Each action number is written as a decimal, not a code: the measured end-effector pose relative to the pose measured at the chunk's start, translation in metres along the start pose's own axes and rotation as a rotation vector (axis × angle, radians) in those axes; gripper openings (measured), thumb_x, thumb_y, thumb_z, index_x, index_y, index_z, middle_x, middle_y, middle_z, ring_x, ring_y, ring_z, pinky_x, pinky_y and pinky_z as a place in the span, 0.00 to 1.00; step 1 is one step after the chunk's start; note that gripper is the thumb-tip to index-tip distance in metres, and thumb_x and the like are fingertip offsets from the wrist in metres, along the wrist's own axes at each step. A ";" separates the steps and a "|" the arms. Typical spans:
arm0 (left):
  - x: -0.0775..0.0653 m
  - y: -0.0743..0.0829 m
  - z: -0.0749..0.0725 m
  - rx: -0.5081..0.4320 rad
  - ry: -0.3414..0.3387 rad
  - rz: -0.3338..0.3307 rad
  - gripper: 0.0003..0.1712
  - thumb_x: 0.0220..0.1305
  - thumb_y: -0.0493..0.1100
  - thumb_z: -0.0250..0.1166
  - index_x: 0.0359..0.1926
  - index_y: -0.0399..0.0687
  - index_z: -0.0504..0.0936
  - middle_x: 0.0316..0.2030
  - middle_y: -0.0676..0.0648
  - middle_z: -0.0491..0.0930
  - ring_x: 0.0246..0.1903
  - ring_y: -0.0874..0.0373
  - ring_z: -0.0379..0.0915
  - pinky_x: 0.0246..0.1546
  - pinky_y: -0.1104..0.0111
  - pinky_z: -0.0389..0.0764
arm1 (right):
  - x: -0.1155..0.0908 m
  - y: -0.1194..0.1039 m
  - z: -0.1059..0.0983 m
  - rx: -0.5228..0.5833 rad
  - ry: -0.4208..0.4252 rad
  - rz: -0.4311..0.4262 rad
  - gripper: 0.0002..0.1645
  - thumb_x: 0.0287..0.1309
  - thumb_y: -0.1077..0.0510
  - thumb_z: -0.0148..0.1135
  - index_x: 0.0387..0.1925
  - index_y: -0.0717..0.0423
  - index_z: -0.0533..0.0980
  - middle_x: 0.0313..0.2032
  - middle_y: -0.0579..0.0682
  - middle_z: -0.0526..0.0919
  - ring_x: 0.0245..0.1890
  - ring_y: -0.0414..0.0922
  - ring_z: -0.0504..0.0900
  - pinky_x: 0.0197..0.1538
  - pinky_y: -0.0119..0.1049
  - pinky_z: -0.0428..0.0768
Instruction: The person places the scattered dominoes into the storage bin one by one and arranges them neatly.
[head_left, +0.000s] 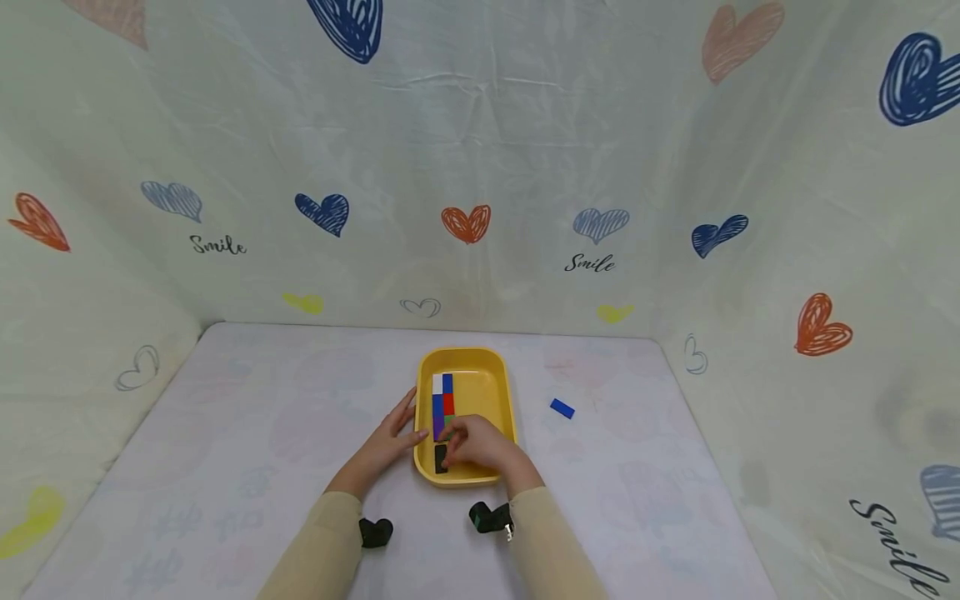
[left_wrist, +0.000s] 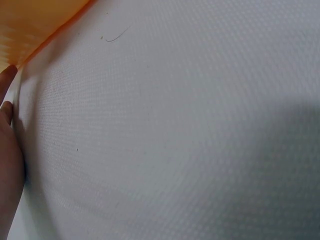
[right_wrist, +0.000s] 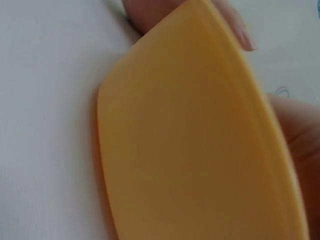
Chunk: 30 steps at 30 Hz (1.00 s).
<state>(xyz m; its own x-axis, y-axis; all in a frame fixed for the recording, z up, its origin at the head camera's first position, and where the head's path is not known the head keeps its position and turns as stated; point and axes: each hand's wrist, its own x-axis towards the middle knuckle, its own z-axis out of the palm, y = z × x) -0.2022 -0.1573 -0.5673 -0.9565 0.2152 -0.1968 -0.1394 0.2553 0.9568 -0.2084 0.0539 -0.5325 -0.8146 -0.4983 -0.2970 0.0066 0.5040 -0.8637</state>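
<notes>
A yellow tray holds small rectangular blocks in two columns along its left side. They are a white block, two blue ones, a red block, a purple block and a partly covered green block. Just below them lies a black block, pinched by the fingertips of my right hand, which reaches in over the near right rim. My left hand rests against the tray's left side with its fingers extended, the thumb over the rim. In the left wrist view its fingertips touch the tray's outer wall.
A single blue block lies on the pale patterned tabletop, right of the tray. Dark straps hang at both wrists. A sheet printed with hearts rises behind the table and at both sides.
</notes>
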 end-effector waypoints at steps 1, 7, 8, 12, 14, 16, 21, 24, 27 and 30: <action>0.000 0.000 0.000 0.008 0.002 -0.005 0.50 0.62 0.48 0.68 0.78 0.61 0.47 0.70 0.38 0.61 0.73 0.42 0.44 0.67 0.39 0.40 | 0.000 0.000 -0.001 0.029 -0.014 0.005 0.13 0.53 0.67 0.70 0.41 0.58 0.81 0.25 0.48 0.84 0.29 0.44 0.83 0.41 0.33 0.80; 0.000 -0.001 0.000 0.029 0.010 -0.022 0.50 0.62 0.49 0.67 0.78 0.62 0.47 0.70 0.39 0.61 0.73 0.42 0.42 0.67 0.38 0.38 | 0.000 0.003 -0.002 0.136 -0.088 0.006 0.12 0.52 0.70 0.69 0.39 0.58 0.82 0.32 0.49 0.86 0.33 0.46 0.84 0.43 0.36 0.82; 0.000 0.000 0.000 0.038 0.013 -0.027 0.50 0.62 0.50 0.67 0.77 0.62 0.47 0.70 0.39 0.61 0.73 0.41 0.42 0.66 0.37 0.38 | 0.000 0.004 -0.002 0.134 -0.100 0.001 0.12 0.51 0.70 0.70 0.39 0.58 0.82 0.33 0.49 0.86 0.33 0.45 0.84 0.44 0.36 0.82; 0.000 0.001 0.001 0.052 0.024 -0.044 0.50 0.62 0.52 0.67 0.77 0.64 0.47 0.70 0.40 0.61 0.73 0.41 0.42 0.66 0.36 0.39 | 0.000 0.003 -0.001 0.097 -0.130 -0.019 0.14 0.51 0.70 0.70 0.40 0.57 0.82 0.35 0.46 0.85 0.32 0.44 0.82 0.43 0.34 0.81; 0.000 0.001 0.001 0.050 0.023 -0.043 0.50 0.62 0.52 0.67 0.77 0.64 0.47 0.71 0.40 0.61 0.73 0.41 0.42 0.66 0.36 0.39 | 0.000 0.003 -0.001 0.086 -0.131 -0.025 0.13 0.51 0.70 0.71 0.40 0.56 0.83 0.35 0.46 0.86 0.31 0.44 0.81 0.41 0.33 0.81; 0.000 0.000 0.001 0.036 0.023 -0.039 0.50 0.62 0.51 0.68 0.77 0.64 0.47 0.70 0.40 0.61 0.73 0.42 0.43 0.66 0.37 0.40 | 0.000 0.003 0.000 0.081 -0.126 -0.028 0.13 0.50 0.70 0.71 0.39 0.56 0.83 0.34 0.46 0.86 0.29 0.45 0.81 0.40 0.33 0.81; 0.000 -0.001 0.001 0.026 0.024 -0.031 0.50 0.62 0.49 0.68 0.77 0.62 0.47 0.70 0.39 0.61 0.73 0.42 0.44 0.67 0.38 0.40 | 0.000 0.002 0.001 0.050 -0.073 -0.004 0.11 0.50 0.69 0.72 0.36 0.57 0.81 0.29 0.48 0.84 0.28 0.44 0.81 0.39 0.32 0.81; 0.000 -0.001 0.001 0.018 0.022 -0.031 0.50 0.62 0.49 0.67 0.77 0.63 0.47 0.70 0.40 0.61 0.73 0.43 0.44 0.67 0.38 0.40 | 0.000 0.002 0.001 -0.010 -0.032 0.014 0.11 0.48 0.66 0.75 0.32 0.57 0.80 0.24 0.48 0.80 0.26 0.43 0.77 0.36 0.31 0.77; 0.001 -0.001 0.001 0.021 0.021 -0.034 0.50 0.63 0.50 0.67 0.77 0.63 0.47 0.71 0.40 0.61 0.73 0.42 0.43 0.67 0.38 0.39 | 0.000 0.002 0.002 -0.068 -0.014 0.020 0.13 0.45 0.64 0.77 0.30 0.57 0.79 0.21 0.48 0.77 0.23 0.43 0.73 0.33 0.31 0.74; 0.002 -0.002 0.001 0.029 0.025 -0.045 0.50 0.63 0.51 0.67 0.77 0.64 0.47 0.71 0.41 0.61 0.73 0.42 0.42 0.66 0.37 0.39 | 0.001 0.002 0.003 -0.098 -0.017 0.024 0.13 0.44 0.64 0.78 0.30 0.56 0.79 0.20 0.48 0.75 0.22 0.43 0.72 0.31 0.31 0.72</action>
<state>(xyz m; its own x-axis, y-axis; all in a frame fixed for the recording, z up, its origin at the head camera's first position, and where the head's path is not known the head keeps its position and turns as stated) -0.2035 -0.1568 -0.5694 -0.9557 0.1796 -0.2334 -0.1749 0.2913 0.9405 -0.2073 0.0523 -0.5362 -0.8049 -0.4966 -0.3249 -0.0315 0.5825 -0.8122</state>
